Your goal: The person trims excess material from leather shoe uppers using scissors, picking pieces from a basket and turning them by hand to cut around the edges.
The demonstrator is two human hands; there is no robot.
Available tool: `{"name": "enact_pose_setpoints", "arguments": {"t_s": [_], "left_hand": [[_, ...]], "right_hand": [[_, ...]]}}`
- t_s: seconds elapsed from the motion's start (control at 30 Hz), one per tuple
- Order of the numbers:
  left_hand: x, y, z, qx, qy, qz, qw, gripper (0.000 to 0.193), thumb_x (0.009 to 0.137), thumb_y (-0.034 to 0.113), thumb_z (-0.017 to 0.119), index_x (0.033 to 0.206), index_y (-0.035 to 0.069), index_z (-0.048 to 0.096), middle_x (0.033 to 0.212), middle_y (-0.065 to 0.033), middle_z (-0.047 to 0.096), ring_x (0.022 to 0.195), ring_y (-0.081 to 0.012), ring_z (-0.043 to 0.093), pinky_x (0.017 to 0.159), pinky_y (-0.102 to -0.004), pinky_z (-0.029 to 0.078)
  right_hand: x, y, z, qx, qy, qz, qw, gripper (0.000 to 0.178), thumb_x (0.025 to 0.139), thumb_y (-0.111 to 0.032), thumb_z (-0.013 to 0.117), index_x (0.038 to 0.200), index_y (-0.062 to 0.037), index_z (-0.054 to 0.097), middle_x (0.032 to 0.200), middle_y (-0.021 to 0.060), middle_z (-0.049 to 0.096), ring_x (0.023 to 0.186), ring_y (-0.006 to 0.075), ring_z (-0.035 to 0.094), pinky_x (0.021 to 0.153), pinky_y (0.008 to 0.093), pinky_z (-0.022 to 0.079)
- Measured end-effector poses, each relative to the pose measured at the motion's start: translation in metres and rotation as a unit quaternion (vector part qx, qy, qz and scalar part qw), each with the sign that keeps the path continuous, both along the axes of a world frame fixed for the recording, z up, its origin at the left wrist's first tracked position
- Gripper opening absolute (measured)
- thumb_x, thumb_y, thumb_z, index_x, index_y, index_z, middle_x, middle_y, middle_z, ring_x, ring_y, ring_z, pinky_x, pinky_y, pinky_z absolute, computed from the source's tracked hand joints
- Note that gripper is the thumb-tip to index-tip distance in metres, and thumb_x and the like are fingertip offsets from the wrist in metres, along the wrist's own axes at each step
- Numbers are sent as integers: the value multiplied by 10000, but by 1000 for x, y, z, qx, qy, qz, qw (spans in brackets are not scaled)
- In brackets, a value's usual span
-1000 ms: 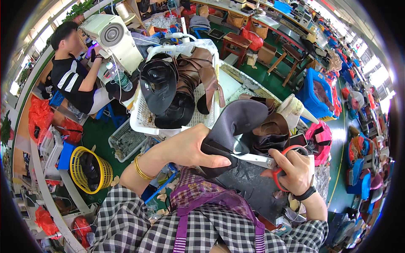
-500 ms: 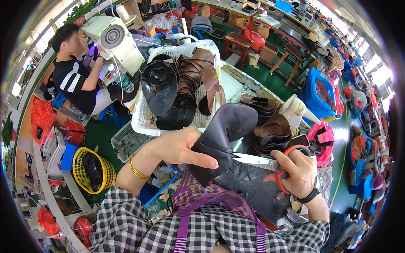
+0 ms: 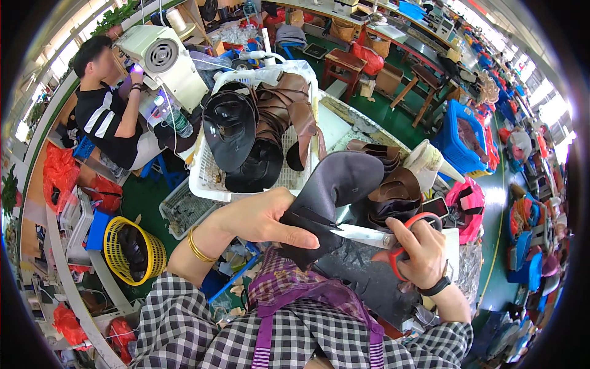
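Note:
My left hand (image 3: 270, 218) grips a curved black leather piece (image 3: 344, 178), thumb on the near face and fingers hidden behind it. In my right hand (image 3: 421, 255) is a pair of scissors (image 3: 369, 236) with red handles, fingers through the loops. The blade tips touch the edge of the leather beside my left thumb. Under the hands lies a dark, scuffed work surface (image 3: 362, 280). Brown and black leather pieces (image 3: 396, 187) stand stacked just beyond the scissors.
A white basket (image 3: 203, 178) piled with black and brown leather pieces stands ahead. At far left a person (image 3: 107, 117) sits by a sewing machine (image 3: 163, 58). A yellow basket (image 3: 157, 249) is at lower left, a blue crate (image 3: 458, 138) at right. A phone (image 3: 435, 207) lies near the stack.
My right hand and the scissors have shifted slightly left, with the blades closer together and further into the leather's edge. My left hand keeps its hold.

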State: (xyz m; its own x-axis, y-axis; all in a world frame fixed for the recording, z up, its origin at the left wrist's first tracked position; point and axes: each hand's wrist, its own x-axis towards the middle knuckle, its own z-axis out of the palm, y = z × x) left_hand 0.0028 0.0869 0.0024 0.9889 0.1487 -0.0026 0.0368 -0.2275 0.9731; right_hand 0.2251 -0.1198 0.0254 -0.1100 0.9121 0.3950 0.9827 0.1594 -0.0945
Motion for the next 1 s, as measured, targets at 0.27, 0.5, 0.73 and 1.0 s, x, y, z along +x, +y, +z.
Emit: {"name": "enact_pose_setpoints", "arguments": {"t_s": [0.27, 0.5, 0.73, 1.0], "left_hand": [[-3, 11, 3, 12, 67, -77, 995, 299, 777, 159, 751, 982, -28, 638, 820, -53, 671, 745, -106, 596, 670, -263, 473], [7, -9, -11, -104, -61, 69, 990, 416, 761, 373, 762, 685, -8, 614, 524, 33, 487, 479, -54, 435, 418, -255, 315], [9, -12, -15, -57, 62, 76, 994, 448, 732, 397, 785, 591, 40, 553, 482, 48, 436, 414, -23, 394, 365, -232, 260], [25, -20, -11, -161, -3, 111, 981, 311, 788, 308, 756, 749, 19, 650, 606, 83, 491, 552, -20, 413, 463, -227, 299]], "right_hand": [[-2, 9, 7, -22, 4, 24, 999, 568, 610, -357, 790, 1092, -110, 620, 636, 40, 436, 527, 198, 516, 472, 330, 415], [2, 12, -9, 2, -2, 25, 1000, 590, 584, -333, 808, 1087, -91, 619, 614, 27, 437, 519, 198, 503, 475, 326, 404], [3, 17, -11, 17, -26, 33, 999, 645, 546, -330, 819, 1105, -80, 614, 636, 35, 459, 549, 207, 519, 491, 332, 409], [3, 38, -10, 29, -48, 33, 998, 577, 624, -396, 763, 1104, -116, 610, 660, 27, 430, 548, 184, 508, 483, 312, 423]]}}
